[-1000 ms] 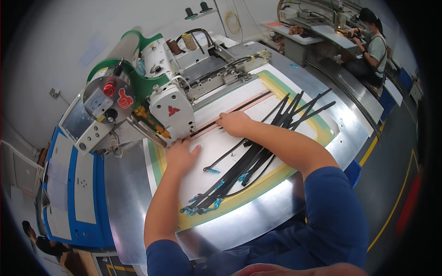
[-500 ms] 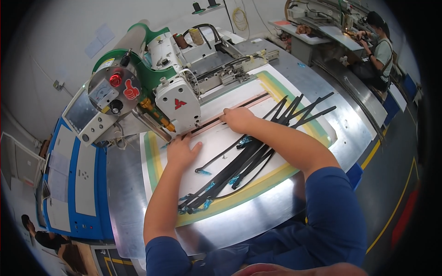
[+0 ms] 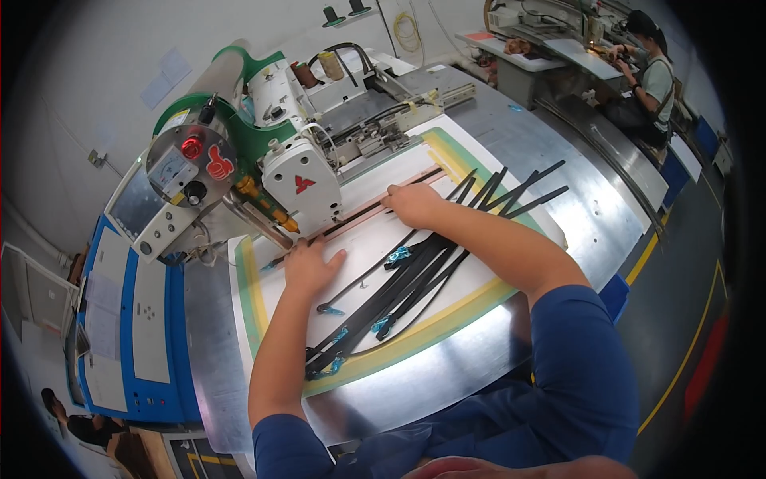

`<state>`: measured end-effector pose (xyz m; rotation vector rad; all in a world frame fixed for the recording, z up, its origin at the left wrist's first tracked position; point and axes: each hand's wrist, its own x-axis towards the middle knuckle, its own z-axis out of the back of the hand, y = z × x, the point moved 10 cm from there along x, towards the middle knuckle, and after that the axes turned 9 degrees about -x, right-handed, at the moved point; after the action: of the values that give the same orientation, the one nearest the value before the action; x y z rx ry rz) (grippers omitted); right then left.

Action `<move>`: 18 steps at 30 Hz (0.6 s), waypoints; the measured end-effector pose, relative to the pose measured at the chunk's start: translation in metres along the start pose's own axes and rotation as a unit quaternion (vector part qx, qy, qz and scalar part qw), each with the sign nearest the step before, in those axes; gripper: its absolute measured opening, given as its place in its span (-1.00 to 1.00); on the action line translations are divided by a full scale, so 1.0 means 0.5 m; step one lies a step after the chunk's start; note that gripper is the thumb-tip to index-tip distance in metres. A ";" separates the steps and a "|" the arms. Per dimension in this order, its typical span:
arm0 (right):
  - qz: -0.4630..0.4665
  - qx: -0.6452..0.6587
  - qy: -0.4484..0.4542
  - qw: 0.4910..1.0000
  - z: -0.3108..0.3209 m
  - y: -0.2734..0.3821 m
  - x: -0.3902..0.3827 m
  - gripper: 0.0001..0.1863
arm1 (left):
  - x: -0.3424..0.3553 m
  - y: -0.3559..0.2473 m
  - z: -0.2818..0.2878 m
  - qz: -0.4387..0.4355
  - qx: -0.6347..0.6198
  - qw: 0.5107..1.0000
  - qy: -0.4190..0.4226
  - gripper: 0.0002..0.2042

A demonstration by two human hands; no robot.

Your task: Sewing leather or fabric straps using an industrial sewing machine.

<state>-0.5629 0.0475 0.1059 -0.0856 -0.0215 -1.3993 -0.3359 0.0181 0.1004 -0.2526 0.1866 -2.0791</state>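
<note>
A long black strap point(image 3: 363, 207) lies along a pink-edged slot in a white template sheet point(image 3: 351, 271), beneath the white sewing machine head point(image 3: 302, 182). At the slot's left part rests my left hand point(image 3: 309, 267), its thumb spread away and its fingertips on the strap beside the needle area. Farther right along the slot, my right hand point(image 3: 411, 205) has bent fingers pressed together on the strap; its thumb is hidden. Under my right forearm a bundle of loose black straps point(image 3: 399, 291) lies across the template, several with blue clear-wrapped ends.
Green and yellow tape point(image 3: 479, 297) borders the template on a metal table point(image 3: 415, 387). A control panel point(image 3: 136, 203) and blue cabinet point(image 3: 159, 319) stand left. At the far right a person point(image 3: 650, 88) works at another machine; another person point(image 3: 88, 427) is at lower left.
The template with its slot and loose straps has shifted left and slightly toward me under the machine head. My hands keep nearly the same places in view; the whole view has tilted slightly.
</note>
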 end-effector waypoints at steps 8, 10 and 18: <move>0.005 0.011 -0.040 0.999 -0.029 -0.052 0.003 -0.72 | 0.019 -0.018 -0.017 -0.063 -0.027 0.997 -0.034 -0.32; -0.009 0.013 -0.040 0.999 -0.024 -0.073 -0.001 -0.73 | 0.023 -0.042 -0.007 -0.062 -0.032 0.998 -0.006 -0.32; -0.005 0.000 -0.020 1.000 -0.015 -0.129 -0.029 -0.69 | 0.051 -0.035 -0.040 -0.064 -0.028 0.998 -0.011 -0.33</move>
<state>-0.6294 0.0504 0.1002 -0.1140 -0.0562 -1.4068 -0.3681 0.0054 0.0879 -0.3290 0.2196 -2.1983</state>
